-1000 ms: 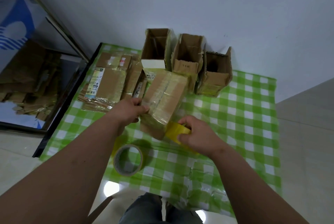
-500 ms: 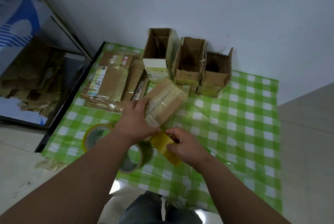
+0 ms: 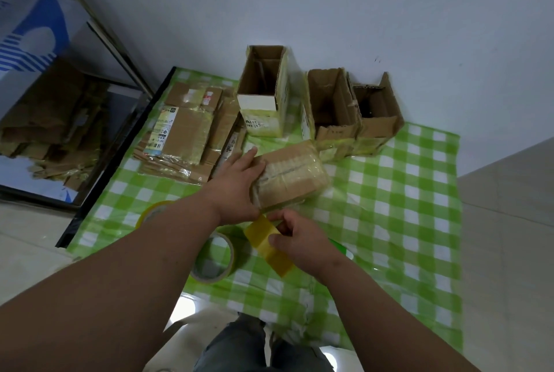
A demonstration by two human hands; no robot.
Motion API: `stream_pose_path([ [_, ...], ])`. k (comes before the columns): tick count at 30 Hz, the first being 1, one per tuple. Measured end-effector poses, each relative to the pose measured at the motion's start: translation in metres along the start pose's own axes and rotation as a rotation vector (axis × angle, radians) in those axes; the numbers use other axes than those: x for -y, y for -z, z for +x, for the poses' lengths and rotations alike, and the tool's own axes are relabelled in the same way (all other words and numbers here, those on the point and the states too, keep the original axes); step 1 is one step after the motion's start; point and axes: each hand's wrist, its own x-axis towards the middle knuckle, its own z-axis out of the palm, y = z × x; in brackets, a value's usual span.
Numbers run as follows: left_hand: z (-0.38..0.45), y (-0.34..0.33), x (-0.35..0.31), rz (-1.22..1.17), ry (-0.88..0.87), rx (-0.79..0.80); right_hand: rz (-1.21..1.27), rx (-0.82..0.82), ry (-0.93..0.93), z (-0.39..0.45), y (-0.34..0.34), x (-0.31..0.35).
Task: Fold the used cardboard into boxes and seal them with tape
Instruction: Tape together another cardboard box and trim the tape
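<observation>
A taped box (image 3: 289,175) is lying on its side near the middle of the green-checked cloth (image 3: 398,206), which is spread on the floor. It is pressed down by the L hand (image 3: 236,184), fingers straight & flat along its left side. A yellow tape strip (image 3: 268,244) is pinched by the R hand (image 3: 299,241) just in front of the box; the strip's far end reaches the box's near edge.

2 tape rolls are seen toward the cloth's near-left corner: one (image 3: 214,259) just left of the strip, another (image 3: 150,212) partly hidden behind the L forearm.

3 open boxes (image 3: 332,107) are lined up along the cloth's far edge, by the wall. Flat cardboard (image 3: 186,131) is stacked at the far-left corner.
</observation>
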Motion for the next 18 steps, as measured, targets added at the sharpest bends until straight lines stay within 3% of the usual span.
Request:
stream_pose_path([
  [9,-0.009,-0.008,0.009,-0.021,0.044,-0.074,-0.032,0.025,-0.08,-0.007,0.005,-0.008],
  [18,-0.008,0.001,0.003,-0.064,0.049,-0.09,-0.155,0.049,-0.02,-0.019,-0.005,-0.024],
])
